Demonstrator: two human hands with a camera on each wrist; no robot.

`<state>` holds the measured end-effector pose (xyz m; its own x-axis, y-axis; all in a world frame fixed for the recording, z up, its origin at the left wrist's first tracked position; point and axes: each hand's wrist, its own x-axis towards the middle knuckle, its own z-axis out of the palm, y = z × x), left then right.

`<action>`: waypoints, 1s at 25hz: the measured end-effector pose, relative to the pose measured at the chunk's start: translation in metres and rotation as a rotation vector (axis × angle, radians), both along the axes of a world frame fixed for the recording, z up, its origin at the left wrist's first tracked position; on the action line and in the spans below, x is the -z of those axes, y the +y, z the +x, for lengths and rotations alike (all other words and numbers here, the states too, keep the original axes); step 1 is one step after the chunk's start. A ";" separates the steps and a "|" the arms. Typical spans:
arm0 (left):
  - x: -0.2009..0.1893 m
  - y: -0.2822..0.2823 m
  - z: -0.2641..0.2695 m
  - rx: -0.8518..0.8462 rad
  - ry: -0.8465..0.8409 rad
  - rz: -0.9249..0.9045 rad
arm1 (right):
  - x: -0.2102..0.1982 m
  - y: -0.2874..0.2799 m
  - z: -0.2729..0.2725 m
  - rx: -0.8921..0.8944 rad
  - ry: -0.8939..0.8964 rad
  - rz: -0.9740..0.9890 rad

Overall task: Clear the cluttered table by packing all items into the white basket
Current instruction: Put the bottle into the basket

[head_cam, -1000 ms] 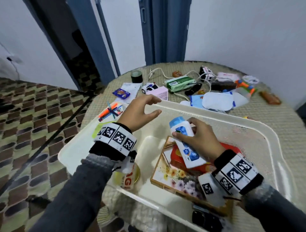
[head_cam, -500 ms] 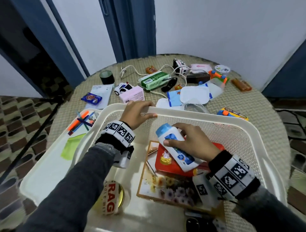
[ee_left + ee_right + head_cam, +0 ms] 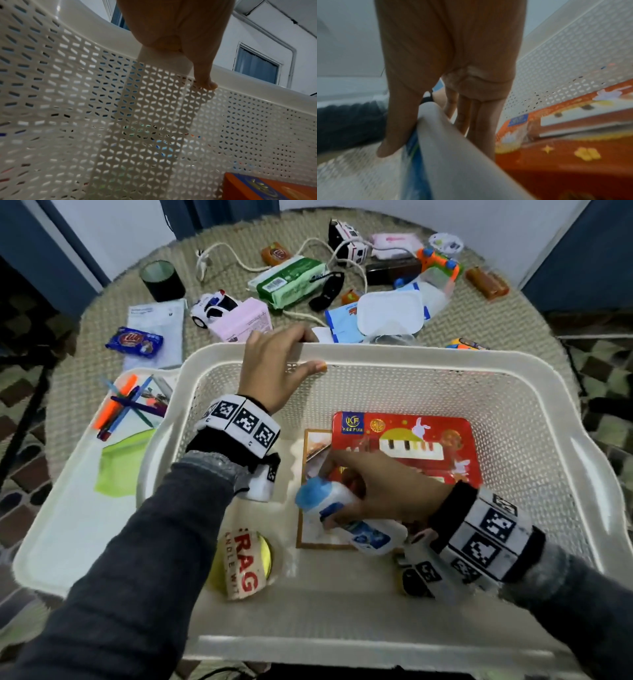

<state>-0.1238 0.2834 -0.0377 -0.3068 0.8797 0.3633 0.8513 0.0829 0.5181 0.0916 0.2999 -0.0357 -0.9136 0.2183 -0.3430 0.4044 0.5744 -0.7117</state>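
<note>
The white basket (image 3: 428,361) stands in front of me on the round table. My left hand (image 3: 274,364) grips its far rim, fingers over the outside, thumb (image 3: 205,82) against the perforated inner wall (image 3: 102,108). Low inside the basket, my right hand (image 3: 373,491) holds a white bottle with a blue cap (image 3: 329,505), lying tilted over a flowered board and beside a red tin (image 3: 411,446). In the right wrist view the bottle (image 3: 453,155) sits between thumb and fingers, with the red tin (image 3: 565,155) beside it. A round tin marked "RAG" (image 3: 245,563) lies on the basket floor.
Beyond the basket the table holds a green tissue pack (image 3: 291,282), a pink box (image 3: 243,323), a toy car (image 3: 212,306), a dark cup (image 3: 161,280), a blue snack packet (image 3: 133,342), cables and small toys. A white tray (image 3: 68,525) with pens (image 3: 123,409) lies at the left.
My left hand went from hovering open to gripping the basket's far rim. My right hand carried the bottle down and toward the near left of the basket floor.
</note>
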 end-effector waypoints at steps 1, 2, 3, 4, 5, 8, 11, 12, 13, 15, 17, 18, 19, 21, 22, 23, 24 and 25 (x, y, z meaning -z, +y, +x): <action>0.000 0.000 0.000 0.004 -0.002 0.005 | 0.007 -0.007 -0.001 -0.053 -0.040 0.004; 0.000 0.000 0.000 0.007 -0.007 0.006 | 0.012 -0.013 -0.002 -0.107 -0.079 -0.004; 0.000 0.001 0.000 0.004 -0.013 0.005 | 0.018 -0.018 -0.003 -0.160 -0.124 -0.009; 0.000 0.001 0.001 -0.001 -0.016 0.002 | 0.022 -0.022 -0.004 -0.211 -0.169 -0.004; 0.000 0.001 0.000 -0.005 -0.018 -0.001 | 0.027 -0.026 -0.005 -0.258 -0.210 0.008; 0.000 0.001 -0.001 -0.006 -0.018 0.002 | 0.041 -0.033 -0.004 -0.361 -0.285 0.014; 0.000 0.001 0.000 -0.004 -0.026 0.005 | 0.053 -0.032 0.002 -0.384 -0.351 0.022; 0.000 0.002 0.000 -0.004 -0.028 0.003 | 0.055 -0.031 0.003 -0.376 -0.366 0.028; 0.000 0.002 0.000 -0.004 -0.028 0.006 | 0.059 -0.031 0.005 -0.364 -0.375 0.037; 0.001 0.003 -0.001 -0.003 -0.024 0.007 | 0.064 -0.031 0.007 -0.348 -0.360 0.065; 0.001 0.003 -0.001 0.001 -0.020 0.000 | 0.070 -0.033 0.008 -0.336 -0.321 0.098; 0.001 0.004 -0.001 0.002 -0.019 -0.002 | 0.072 -0.034 0.009 -0.345 -0.308 0.126; 0.001 0.003 -0.001 0.001 -0.021 -0.003 | 0.075 -0.036 0.010 -0.369 -0.303 0.162; 0.001 0.003 0.000 -0.003 -0.017 -0.002 | 0.081 -0.042 0.013 -0.417 -0.310 0.233; 0.001 0.003 0.000 -0.005 -0.011 -0.003 | 0.082 -0.043 0.014 -0.429 -0.311 0.262; 0.001 0.003 0.000 -0.007 -0.006 -0.005 | 0.084 -0.044 0.015 -0.435 -0.311 0.286; 0.000 0.003 0.000 -0.009 -0.002 -0.009 | 0.083 -0.045 0.016 -0.441 -0.311 0.309; 0.000 0.003 -0.001 -0.010 0.001 -0.013 | 0.084 -0.045 0.015 -0.449 -0.314 0.331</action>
<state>-0.1245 0.2867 -0.0378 -0.3156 0.8812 0.3520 0.8508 0.0985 0.5162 0.1068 0.2550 -0.1192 -0.8079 -0.0221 -0.5889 0.2333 0.9057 -0.3540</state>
